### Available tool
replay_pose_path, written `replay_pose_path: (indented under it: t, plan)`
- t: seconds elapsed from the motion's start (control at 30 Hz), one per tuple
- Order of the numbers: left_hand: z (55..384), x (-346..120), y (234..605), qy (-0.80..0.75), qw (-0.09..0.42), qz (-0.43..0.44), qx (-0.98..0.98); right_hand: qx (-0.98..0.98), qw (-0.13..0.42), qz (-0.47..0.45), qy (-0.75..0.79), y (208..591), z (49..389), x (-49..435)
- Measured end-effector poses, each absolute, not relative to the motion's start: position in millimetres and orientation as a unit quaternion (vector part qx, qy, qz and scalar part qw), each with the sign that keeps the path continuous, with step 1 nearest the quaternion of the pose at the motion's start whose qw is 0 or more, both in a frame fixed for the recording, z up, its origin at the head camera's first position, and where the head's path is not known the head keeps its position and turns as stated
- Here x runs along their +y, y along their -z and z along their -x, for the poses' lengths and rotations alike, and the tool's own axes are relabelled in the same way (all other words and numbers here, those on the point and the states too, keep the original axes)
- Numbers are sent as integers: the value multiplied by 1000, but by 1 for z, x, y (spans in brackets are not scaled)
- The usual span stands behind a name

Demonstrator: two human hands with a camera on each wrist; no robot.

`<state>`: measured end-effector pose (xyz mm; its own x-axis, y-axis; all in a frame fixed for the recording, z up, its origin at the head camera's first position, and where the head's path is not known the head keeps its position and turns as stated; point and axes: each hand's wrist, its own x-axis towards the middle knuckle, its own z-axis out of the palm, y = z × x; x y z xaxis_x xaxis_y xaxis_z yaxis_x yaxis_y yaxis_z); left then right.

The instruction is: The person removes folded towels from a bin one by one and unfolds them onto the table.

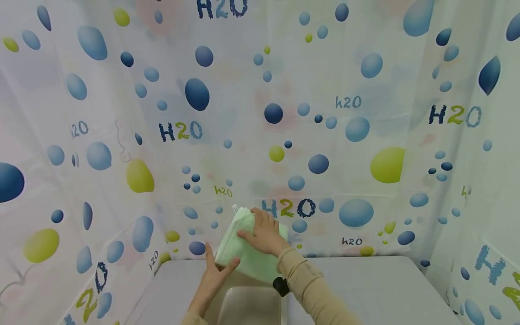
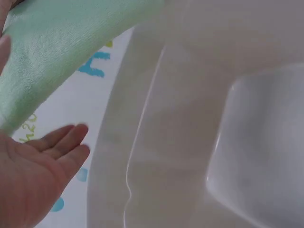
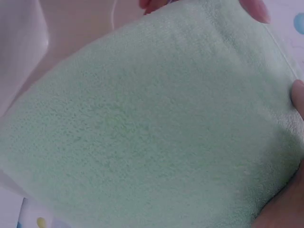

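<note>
A folded light green towel [image 1: 253, 259], fuzzy in texture, is held up at a tilt above the table in the head view. My right hand [image 1: 266, 232] grips its upper part, with the thumb across the near face. In the right wrist view the towel [image 3: 142, 123] fills most of the picture. My left hand [image 1: 215, 275] is at the towel's lower left corner, thumb and fingers spread apart. Seen from the left wrist, the fingers of this left hand [image 2: 38, 175] are extended, palm showing, just below the towel's edge [image 2: 61, 61].
A pale, glossy basin [image 1: 221, 311] with a rounded recess stands on the white table [image 1: 345, 289] below the towel. Around the table hangs a white curtain [image 1: 243, 104] printed with blue and green drops and H2O lettering. A small black device [image 1: 281, 286] is at my right wrist.
</note>
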<state>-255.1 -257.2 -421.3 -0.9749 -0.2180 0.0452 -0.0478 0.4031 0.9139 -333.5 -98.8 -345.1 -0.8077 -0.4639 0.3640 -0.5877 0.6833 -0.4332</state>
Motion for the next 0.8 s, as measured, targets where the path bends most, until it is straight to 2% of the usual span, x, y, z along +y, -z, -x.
replay_pose_path:
  t: [0.23,0.8]
  plan:
    - [258,-247,419,629,78,-8,-774,-900,109,-277,-319,338,335,-87]
    - [261,-228,387,694,96,69,-710,-871,74,-249,-418,343,343,-44]
